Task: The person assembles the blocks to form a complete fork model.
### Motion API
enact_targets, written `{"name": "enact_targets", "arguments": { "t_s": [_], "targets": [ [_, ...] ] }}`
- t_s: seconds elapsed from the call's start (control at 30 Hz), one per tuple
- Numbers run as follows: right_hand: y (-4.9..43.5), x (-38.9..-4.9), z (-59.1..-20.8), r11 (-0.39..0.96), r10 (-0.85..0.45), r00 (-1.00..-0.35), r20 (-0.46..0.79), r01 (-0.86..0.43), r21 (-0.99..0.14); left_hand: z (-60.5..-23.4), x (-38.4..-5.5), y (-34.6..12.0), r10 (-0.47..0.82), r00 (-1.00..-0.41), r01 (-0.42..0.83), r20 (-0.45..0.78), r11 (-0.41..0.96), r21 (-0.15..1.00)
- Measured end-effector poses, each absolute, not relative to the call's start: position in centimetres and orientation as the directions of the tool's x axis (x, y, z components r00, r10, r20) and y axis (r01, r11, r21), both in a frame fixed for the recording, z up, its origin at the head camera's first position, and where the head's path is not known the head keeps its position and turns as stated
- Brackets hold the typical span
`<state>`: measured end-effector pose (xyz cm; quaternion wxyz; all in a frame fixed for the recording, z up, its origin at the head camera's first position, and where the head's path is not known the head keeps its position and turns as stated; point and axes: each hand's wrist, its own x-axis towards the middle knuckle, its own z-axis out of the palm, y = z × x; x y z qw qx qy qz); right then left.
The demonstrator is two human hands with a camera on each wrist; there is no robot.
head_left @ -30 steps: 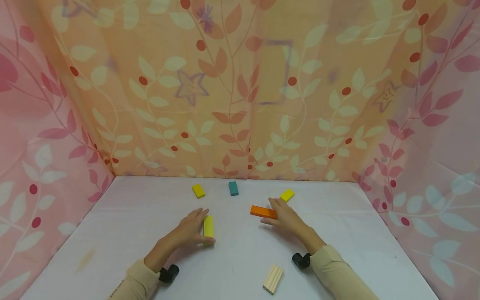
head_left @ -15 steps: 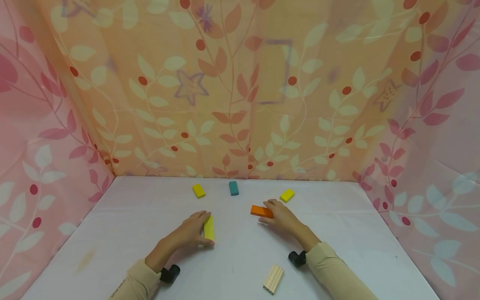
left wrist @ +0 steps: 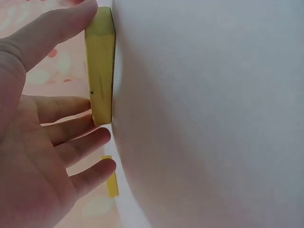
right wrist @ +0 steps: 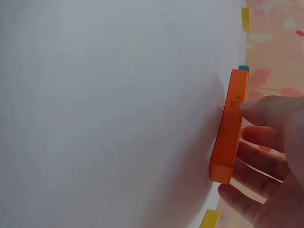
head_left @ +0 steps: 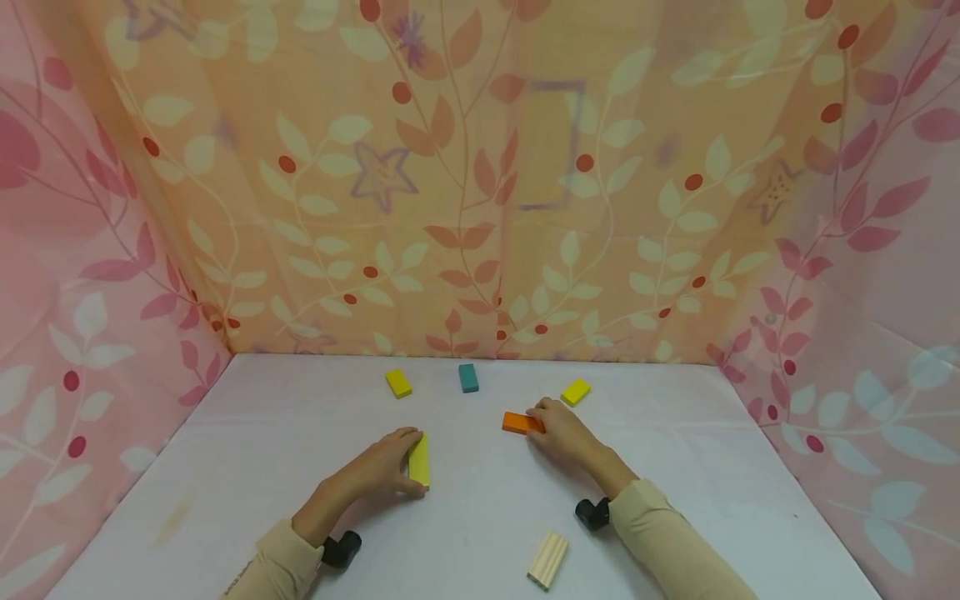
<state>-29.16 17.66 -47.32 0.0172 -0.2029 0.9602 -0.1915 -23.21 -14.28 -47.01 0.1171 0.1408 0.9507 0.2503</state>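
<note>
On the white tabletop, my left hand (head_left: pixel 378 465) holds a long yellow block (head_left: pixel 418 462) by its length. The thumb sits at the near end and the fingertips reach the far end. The left wrist view shows the yellow block (left wrist: pixel 100 66) lying flat on the cloth, with the ring and little fingers spread beyond it. To the right, my right hand (head_left: pixel 564 429) pinches an orange block (head_left: pixel 517 422) at its right part. In the right wrist view the thumb presses one long side of the orange block (right wrist: pixel 229 128), and the other fingers are partly hidden behind it.
At the back stand a small yellow block (head_left: pixel 398 383), a teal block (head_left: pixel 468 378) and another yellow block (head_left: pixel 576 392), just beyond the right hand. A grooved pale wooden block (head_left: pixel 547 560) lies near the front. Patterned cloth (head_left: pixel 480 208) encloses the back and sides.
My right hand has shifted slightly left along the orange block, and its fingers have drawn together on it. The left thumb and fingers have edged in on the long yellow block.
</note>
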Motion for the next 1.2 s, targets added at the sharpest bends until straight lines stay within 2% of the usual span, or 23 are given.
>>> {"name": "enact_targets", "arguments": {
  "t_s": [0.4, 0.8, 1.2],
  "targets": [
    [17.7, -30.1, -47.0, 0.844, -0.427, -0.904, 0.014, -0.405, -0.352, -46.8, -23.4, -14.3, 0.330, -0.928, 0.206, -0.171, 0.840, 0.503],
    [17.8, -30.2, -47.2, 0.827, -0.444, -0.896, 0.005, -0.412, -0.384, -47.0, -23.4, -14.4, 0.308, -0.933, 0.175, -0.185, 0.839, 0.515],
    [17.9, -30.2, -46.7, 0.824, -0.431, -0.902, -0.003, -0.392, -0.409, -46.8, -23.4, -13.8, 0.345, -0.927, 0.223, -0.145, 0.819, 0.528]
  ]
}}
